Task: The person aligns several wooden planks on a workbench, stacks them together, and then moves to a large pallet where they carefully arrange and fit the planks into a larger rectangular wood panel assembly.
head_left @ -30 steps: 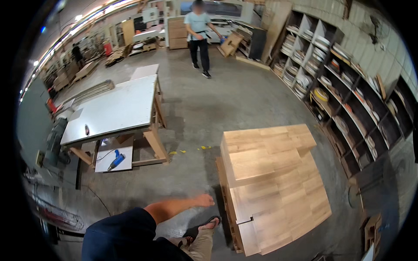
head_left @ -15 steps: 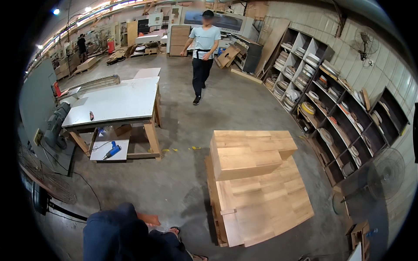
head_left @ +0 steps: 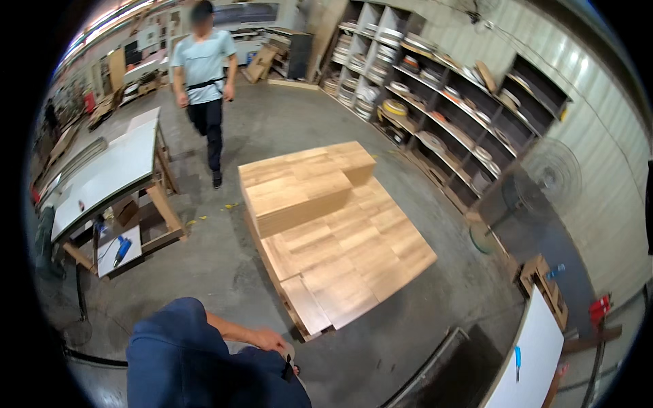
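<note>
My left hand [head_left: 269, 339] hangs low by my leg, below a dark blue sleeve. Its fingers look loose and slightly bent, with nothing visible in them. Just past the fingertips shows a pale bit of cloth or footwear with a dark strap, too small to tell. My right hand is out of view. Nearest in front stands a low stack of wood-grain boards [head_left: 364, 251], apart from my hand. A shorter pile of the same boards [head_left: 299, 180] lies across its far end, and a narrow strip [head_left: 304, 304] rests at the near left corner.
A person [head_left: 204, 64] in a light shirt walks beyond the stack. At left stands a white-topped workbench [head_left: 112, 180], a blue heat gun [head_left: 122, 250] on its lower shelf. Shelves of edge-band rolls [head_left: 435, 102] and a fan [head_left: 544, 178] line the right. A blue-handled tool lies on a white panel [head_left: 527, 340].
My view has swung right, bringing the white panel into sight at lower right. The other person has walked closer. More of my left forearm and hand shows now.
</note>
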`<state>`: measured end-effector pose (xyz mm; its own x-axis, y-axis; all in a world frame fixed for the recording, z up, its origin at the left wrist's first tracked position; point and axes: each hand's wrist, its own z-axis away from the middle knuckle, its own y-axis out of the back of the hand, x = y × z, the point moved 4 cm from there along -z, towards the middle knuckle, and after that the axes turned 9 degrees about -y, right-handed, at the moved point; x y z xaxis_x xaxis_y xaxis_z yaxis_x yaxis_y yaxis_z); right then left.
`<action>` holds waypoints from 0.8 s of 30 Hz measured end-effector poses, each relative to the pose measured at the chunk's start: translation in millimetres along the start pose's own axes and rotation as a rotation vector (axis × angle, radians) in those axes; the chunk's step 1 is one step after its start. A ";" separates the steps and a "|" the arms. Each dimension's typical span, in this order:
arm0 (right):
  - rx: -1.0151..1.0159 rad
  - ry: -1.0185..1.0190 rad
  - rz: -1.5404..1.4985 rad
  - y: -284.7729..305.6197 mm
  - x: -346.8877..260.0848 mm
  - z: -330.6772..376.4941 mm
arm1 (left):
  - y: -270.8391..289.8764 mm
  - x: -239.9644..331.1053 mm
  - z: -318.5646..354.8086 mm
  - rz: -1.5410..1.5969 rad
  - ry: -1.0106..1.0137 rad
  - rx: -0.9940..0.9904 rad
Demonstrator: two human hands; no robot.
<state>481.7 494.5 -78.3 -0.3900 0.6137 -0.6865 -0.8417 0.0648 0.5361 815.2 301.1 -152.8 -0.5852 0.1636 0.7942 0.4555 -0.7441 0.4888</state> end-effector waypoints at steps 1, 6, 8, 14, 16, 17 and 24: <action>0.031 0.004 0.009 12.7 14.3 9.4 | 8.2 60.9 -12.0 0.066 -0.136 -0.156; 0.128 -0.216 0.209 38.4 -19.7 -4.6 | 23.4 212.4 -54.4 0.020 -0.705 0.202; 0.320 0.218 0.127 46.1 -52.9 -7.4 | 16.8 231.7 -75.5 0.110 -0.737 -0.006; -0.190 -0.136 -0.227 54.2 -51.6 -48.7 | -12.5 242.4 -134.8 0.365 -0.775 -0.622; -0.337 -0.192 -0.345 67.7 -56.9 -52.2 | -8.3 250.9 -151.6 0.310 -0.706 -0.647; -0.426 -0.193 -0.418 73.2 -67.6 -53.0 | 5.9 259.1 -153.6 0.323 -0.697 -0.630; -0.577 -0.108 -0.600 115.5 -100.2 -73.2 | 4.9 266.7 -205.7 0.373 -0.693 -0.877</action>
<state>396.2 382.9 16.5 0.1982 0.6776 -0.7082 -0.9654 0.0099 -0.2607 523.4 207.8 -12.8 0.0989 -0.0428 0.9942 -0.2541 -0.9670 -0.0164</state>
